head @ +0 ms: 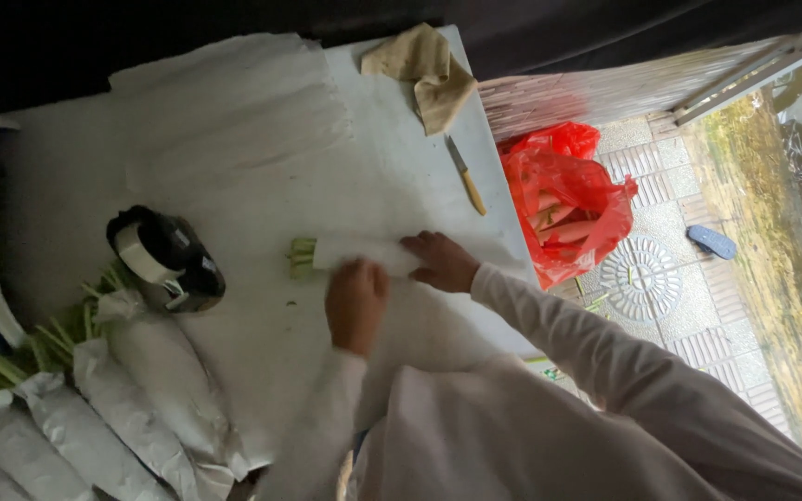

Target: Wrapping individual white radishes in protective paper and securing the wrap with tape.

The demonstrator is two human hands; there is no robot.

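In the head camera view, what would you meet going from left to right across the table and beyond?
Wrapped vegetable bundles → tape dispenser → left hand → right hand → knife → red plastic bag → dark slipper.

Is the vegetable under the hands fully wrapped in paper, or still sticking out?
Partly wrapped: white paper covers most of the vegetable; its green end sticks out. Left hand and right hand press the roll.

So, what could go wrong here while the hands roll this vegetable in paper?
The knife lies near the table's edge; a bump from the right hand might knock it off. The paper could unroll if the left hand lets go, since the tape dispenser sits farther left.
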